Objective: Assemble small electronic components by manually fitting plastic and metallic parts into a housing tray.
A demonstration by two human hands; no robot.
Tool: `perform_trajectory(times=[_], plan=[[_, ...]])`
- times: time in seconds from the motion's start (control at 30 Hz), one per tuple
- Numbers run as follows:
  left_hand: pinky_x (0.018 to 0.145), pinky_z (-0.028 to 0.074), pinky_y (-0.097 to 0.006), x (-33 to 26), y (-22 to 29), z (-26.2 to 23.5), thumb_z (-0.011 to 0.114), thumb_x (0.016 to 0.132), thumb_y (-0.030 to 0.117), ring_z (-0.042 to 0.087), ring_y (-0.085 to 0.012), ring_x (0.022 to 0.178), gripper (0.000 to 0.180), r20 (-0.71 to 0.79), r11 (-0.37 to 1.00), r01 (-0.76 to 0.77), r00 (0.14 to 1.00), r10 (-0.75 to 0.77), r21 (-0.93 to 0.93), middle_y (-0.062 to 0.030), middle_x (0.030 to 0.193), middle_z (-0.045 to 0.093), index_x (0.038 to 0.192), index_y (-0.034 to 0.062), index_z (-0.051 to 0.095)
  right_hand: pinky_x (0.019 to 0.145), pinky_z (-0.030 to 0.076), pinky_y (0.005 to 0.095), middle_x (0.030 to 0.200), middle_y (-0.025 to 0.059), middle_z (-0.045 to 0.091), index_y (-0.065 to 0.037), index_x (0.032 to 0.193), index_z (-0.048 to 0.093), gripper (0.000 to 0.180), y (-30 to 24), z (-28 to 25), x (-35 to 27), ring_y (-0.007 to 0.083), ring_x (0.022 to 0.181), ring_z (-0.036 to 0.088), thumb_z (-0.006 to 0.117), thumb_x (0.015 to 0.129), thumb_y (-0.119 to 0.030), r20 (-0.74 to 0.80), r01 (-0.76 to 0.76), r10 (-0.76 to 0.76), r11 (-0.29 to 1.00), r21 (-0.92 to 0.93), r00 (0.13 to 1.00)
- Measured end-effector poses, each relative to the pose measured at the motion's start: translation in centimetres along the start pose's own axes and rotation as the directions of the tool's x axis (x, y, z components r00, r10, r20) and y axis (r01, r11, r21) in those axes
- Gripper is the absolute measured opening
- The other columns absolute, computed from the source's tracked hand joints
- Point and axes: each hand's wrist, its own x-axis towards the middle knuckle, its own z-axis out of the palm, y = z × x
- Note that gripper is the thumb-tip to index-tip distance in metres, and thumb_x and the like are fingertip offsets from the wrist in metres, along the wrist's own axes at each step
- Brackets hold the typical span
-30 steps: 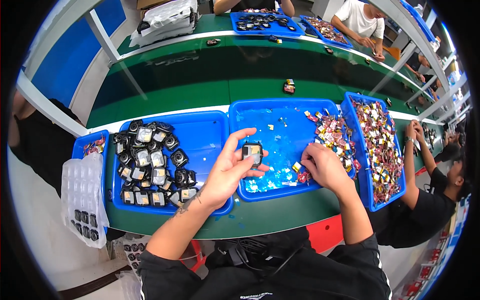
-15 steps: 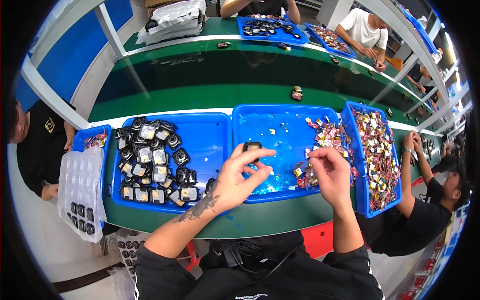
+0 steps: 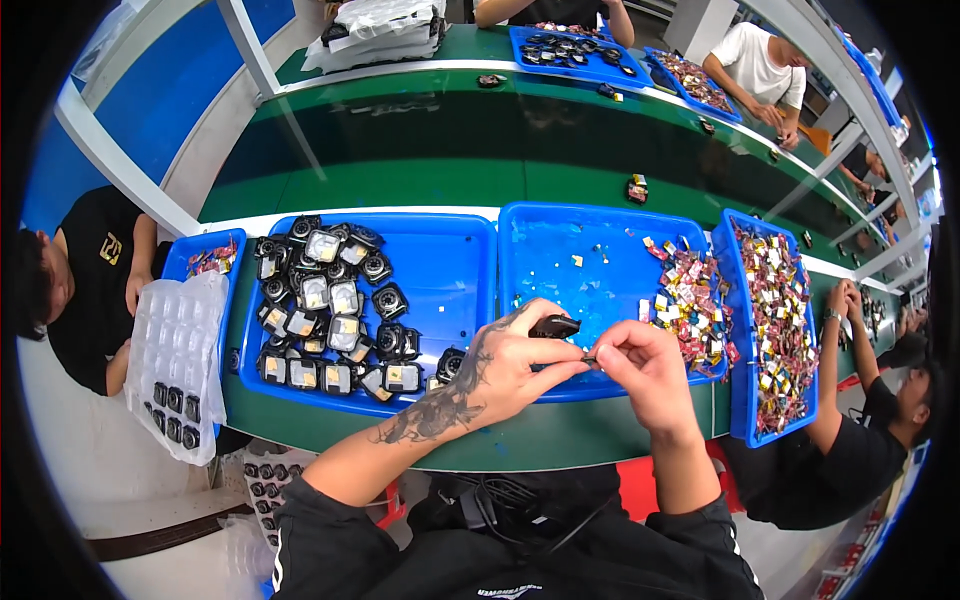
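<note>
My left hand (image 3: 512, 365) is closed around a black plastic camera-like unit (image 3: 556, 326), its thumb and a finger pinched together at the front. Against those fingertips, my right hand (image 3: 645, 368) pinches something small and dark that is too tiny to name. Both hands meet over the near edge of a blue tray (image 3: 535, 235) with bits of blue film and a heap of small pink, yellow and white parts (image 3: 692, 300) on its right side. To the left, another blue tray (image 3: 450, 270) holds many black camera-like units (image 3: 345, 298) with pale square backs.
At the right stands a narrow blue tray (image 3: 738, 400) full of similar small parts. A clear plastic blister tray (image 3: 178, 345) with several black units lies far left. Beyond a white rail runs a green conveyor (image 3: 420, 170) carrying a loose unit (image 3: 637, 188). Other people sit on both sides and opposite.
My hands have come together; the right moved left to the left hand's fingertips. My left hand has turned the black unit. The whole view has shifted slightly.
</note>
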Motion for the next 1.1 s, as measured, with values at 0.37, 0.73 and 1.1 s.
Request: perform_trajectory(times=[0.37, 0.73, 1.1], plan=[[0.065, 0.048, -0.025, 0.3, 0.5, 0.4, 0.076, 0.080, 0.007, 0.060, -0.0132, 0.076, 0.014, -0.018, 0.948, 0.265, 0.962, -0.272, -0.177, -0.0079, 0.095, 0.062, 0.092, 0.0003, 0.072, 0.055, 0.048, 0.0292, 0.072, 0.0085, 0.063, -0.002, 0.096, 0.067, 0.016, 1.6, -0.6, 2.8, 0.0181, 0.058, 0.060, 0.072, 0.083, -0.008, -0.055, 0.245, -0.418, 0.628, -0.739, 0.907], [0.074, 0.050, -0.025, 0.3, 0.3, 0.3, 0.061, 0.091, 0.003, 0.061, -0.0130, 0.087, 0.019, 0.022, 0.932, 0.330, 0.944, -0.330, -0.151, -0.0089, 0.103, 0.059, 0.108, -0.0009, 0.068, 0.072, 0.050, 0.0224, 0.097, 0.0052, 0.062, 0.000, 0.103, 0.064, 0.015, 2.1, 1.5, 1.8, 0.0092, 0.085, 0.059, 0.068, 0.089, -0.007, -0.124, 0.200, -0.196, 0.979, 0.023, 0.973], [0.065, 0.048, -0.021, -0.9, -1.6, -0.4, 0.064, 0.093, 0.011, 0.059, -0.0093, 0.080, 0.016, 0.048, 0.848, 0.395, 0.913, -0.405, -0.353, -0.0057, 0.095, 0.059, 0.103, -0.0003, 0.068, 0.077, 0.048, 0.0222, 0.097, 0.0007, 0.062, 0.000, 0.126, 0.058, 0.029, 1.9, 1.7, 1.3, 0.0060, 0.086, 0.056, 0.055, 0.098, -0.008, 0.190, 0.077, -0.108, 0.983, 0.165, 0.976]])
